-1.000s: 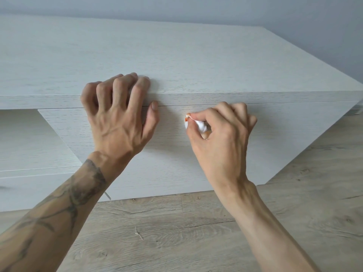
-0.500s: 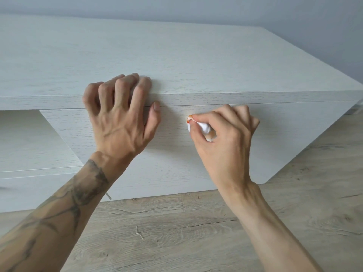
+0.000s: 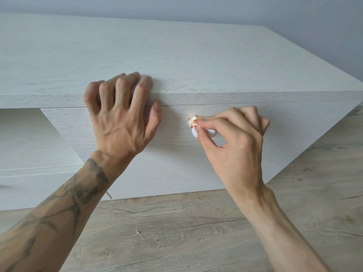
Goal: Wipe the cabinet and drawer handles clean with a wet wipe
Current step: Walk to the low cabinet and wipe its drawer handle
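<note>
A pale wood-grain cabinet (image 3: 196, 61) fills the upper half of the view, its broad top running off toward 12 o'clock to a grey wall (image 3: 235, 10). Below the top's front edge a front panel (image 3: 176, 165) slopes down toward 6 o'clock to a wood-plank floor (image 3: 196, 232). The left hand (image 3: 121, 122), at about 9 o'clock of centre, grips the cabinet's front edge: its four fingers are bent claw-like with the tips planted on the top, and its thumb lies against the seam just under the edge. Its tattooed forearm (image 3: 74, 197) comes in from 7 o'clock. The right hand (image 3: 235, 146), at about 3 o'clock of centre, is closed around a small wadded wipe (image 3: 193, 123), pinched between thumb and forefinger with the other fingers curled behind. The wipe is white with orange stains at its upper tip and is pressed to the panel just below the seam, at 3 o'clock of the left thumb and near it. A round white shape sits under the pinch; whether it is wipe or a knob cannot be told.
</note>
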The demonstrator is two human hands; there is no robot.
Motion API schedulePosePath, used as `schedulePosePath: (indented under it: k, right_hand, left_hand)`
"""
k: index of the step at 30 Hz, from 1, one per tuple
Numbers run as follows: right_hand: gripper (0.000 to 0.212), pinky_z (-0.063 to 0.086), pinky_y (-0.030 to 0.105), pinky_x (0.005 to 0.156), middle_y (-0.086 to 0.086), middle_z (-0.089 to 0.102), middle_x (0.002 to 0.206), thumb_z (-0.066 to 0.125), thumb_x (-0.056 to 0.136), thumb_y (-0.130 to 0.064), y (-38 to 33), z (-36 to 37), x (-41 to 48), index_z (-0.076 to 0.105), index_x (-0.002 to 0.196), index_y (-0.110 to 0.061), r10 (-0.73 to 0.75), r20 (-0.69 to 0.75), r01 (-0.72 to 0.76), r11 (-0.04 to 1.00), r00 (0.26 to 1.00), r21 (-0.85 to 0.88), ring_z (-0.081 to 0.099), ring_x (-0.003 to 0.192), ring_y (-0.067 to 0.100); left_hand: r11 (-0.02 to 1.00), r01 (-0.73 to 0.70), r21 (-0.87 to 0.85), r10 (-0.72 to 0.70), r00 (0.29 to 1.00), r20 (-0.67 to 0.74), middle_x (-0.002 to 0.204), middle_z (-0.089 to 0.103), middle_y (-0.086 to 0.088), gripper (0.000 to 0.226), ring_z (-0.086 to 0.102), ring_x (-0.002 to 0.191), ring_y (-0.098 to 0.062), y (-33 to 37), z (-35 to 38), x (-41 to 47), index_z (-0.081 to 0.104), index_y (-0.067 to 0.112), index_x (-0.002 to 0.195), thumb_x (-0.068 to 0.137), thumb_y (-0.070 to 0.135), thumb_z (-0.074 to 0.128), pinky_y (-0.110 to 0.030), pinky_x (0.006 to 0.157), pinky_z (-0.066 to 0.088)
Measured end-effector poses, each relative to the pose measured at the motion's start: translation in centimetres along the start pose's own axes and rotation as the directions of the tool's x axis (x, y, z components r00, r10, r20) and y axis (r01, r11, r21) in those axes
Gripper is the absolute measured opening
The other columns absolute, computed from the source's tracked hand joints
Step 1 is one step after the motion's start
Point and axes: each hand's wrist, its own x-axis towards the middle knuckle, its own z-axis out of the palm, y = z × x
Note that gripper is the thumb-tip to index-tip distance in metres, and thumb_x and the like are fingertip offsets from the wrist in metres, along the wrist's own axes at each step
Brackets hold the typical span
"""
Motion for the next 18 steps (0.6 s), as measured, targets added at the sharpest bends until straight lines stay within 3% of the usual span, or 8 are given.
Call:
schedulePosePath:
  k: [6, 10, 14, 18]
  right_hand:
    - [0.011, 0.038, 0.048, 0.083, -0.01, 0.077, 0.098, 0.081, 0.096, -0.026, 4.1, -2.0, -1.2, 0.085, 0.094, -0.016, -0.059, -0.045, 0.058, 0.998, 0.997, -0.021, 0.064, 0.09, 0.03]
    - [0.009, 0.038, 0.047, 0.083, -0.012, 0.076, 0.098, 0.082, 0.096, -0.025, 3.7, -1.4, -1.2, 0.085, 0.095, -0.017, -0.061, -0.054, 0.062, 0.998, 0.997, 0.021, 0.062, 0.089, 0.029]
    - [0.006, 0.039, 0.046, 0.084, -0.012, 0.078, 0.097, 0.083, 0.095, -0.025, 1.6, 0.6, -0.2, 0.086, 0.093, -0.021, -0.155, -0.026, 0.156, 0.985, 0.988, 0.075, 0.065, 0.087, 0.026]
    - [0.008, 0.041, 0.047, 0.082, -0.013, 0.077, 0.1, 0.082, 0.095, -0.026, 3.6, -0.6, -1.0, 0.086, 0.095, -0.019, -0.14, -0.061, 0.143, 0.989, 0.988, 0.032, 0.062, 0.088, 0.026]
  left_hand:
    - [1.0, 0.009, 0.008, -0.009, 1.0, 0.003, 0.129, 0.061, -0.008, 0.043, 0.048, 0.116, -0.03, 0.1, 0.0, 0.0, 0.062, 0.015, 0.132, 0.11, 0.045, 0.041, -0.047, 0.106, 0.026]
    - [1.0, 0.012, 0.014, -0.012, 1.0, -0.009, 0.128, 0.063, -0.008, 0.043, 0.048, 0.114, -0.029, 0.2, 0.1, 0.1, 0.063, 0.015, 0.13, 0.11, 0.045, 0.04, -0.048, 0.105, 0.028]
    - [1.0, 0.009, 0.001, -0.009, 1.0, -0.01, 0.129, 0.061, -0.007, 0.042, 0.048, 0.115, -0.029, 0.1, 0.2, 0.0, 0.062, 0.015, 0.131, 0.11, 0.044, 0.04, -0.047, 0.105, 0.026]
    - [1.0, 0.013, -0.001, -0.013, 1.0, 0.001, 0.129, 0.06, -0.008, 0.042, 0.048, 0.116, -0.03, 0.0, 0.1, 0.0, 0.061, 0.015, 0.132, 0.11, 0.045, 0.04, -0.048, 0.105, 0.026]
